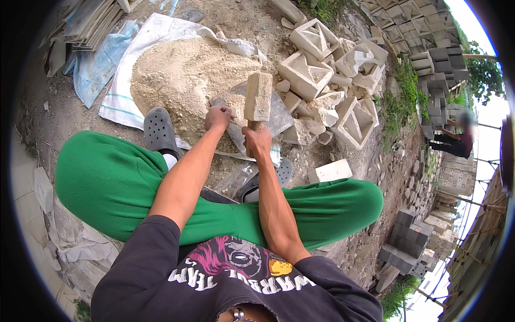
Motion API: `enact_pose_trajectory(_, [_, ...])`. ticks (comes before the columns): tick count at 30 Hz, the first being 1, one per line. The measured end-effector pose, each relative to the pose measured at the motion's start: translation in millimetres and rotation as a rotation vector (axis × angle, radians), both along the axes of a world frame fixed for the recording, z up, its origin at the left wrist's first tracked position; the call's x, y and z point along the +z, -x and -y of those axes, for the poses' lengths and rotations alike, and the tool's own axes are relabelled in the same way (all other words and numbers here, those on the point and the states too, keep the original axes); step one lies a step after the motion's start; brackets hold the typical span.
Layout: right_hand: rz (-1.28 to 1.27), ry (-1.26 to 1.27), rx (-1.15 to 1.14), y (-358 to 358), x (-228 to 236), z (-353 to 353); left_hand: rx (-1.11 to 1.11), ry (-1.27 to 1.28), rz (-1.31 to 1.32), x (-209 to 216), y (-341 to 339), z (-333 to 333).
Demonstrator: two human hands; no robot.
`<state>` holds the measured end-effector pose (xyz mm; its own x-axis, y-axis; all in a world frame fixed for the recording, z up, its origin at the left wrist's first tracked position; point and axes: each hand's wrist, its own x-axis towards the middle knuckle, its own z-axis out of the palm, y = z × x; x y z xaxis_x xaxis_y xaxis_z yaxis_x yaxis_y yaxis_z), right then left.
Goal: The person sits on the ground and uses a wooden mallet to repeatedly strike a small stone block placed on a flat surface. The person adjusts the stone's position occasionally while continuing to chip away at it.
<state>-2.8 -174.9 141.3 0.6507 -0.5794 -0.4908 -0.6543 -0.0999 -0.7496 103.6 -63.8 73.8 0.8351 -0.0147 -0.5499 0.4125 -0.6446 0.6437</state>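
Note:
My right hand (257,140) is wrapped round the handle of a wooden mallet (259,97), whose blocky head stands over a flat dark slab (280,114). To its left, my left hand (219,117) is closed with curled fingers at the slab's left edge, beside pale crumbs of broken material. What those fingers hold, if anything, is hidden. Beyond both hands, a large heap of crushed pale material (177,70) is spread on a white woven sack (119,102).
Broken pale moulded blocks (306,75) are piled to the right of the slab. A loose pale block (330,170) lies near my right knee. Blue sheeting (102,70) and stacked boards (96,24) are at the far left. Another person (456,137) stands far right, near stacked grey blocks (410,233).

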Motion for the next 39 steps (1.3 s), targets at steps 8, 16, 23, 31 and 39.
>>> enact_pose_trajectory(8, [-0.092,0.010,0.082,1.3,2.9,-1.7,0.011,0.003,0.019,10.5,3.6,3.2])
enact_pose_trajectory(16, [-0.202,-0.073,0.120,19.7,-18.7,-3.8,-0.021,-0.038,0.056,-11.8,3.5,-0.1])
enact_pose_trajectory(23, [-0.129,-0.099,0.051,26.1,-20.5,-4.2,-0.186,-0.066,0.171,8.3,26.3,-4.7])
enact_pose_trajectory(31, [-0.100,-0.056,0.003,23.0,-15.6,2.3,-0.185,0.006,0.296,10.8,36.9,-10.7])
enact_pose_trajectory(39, [0.037,0.101,0.024,7.0,17.1,-12.3,-0.008,0.027,0.538,-8.8,41.1,-20.8])
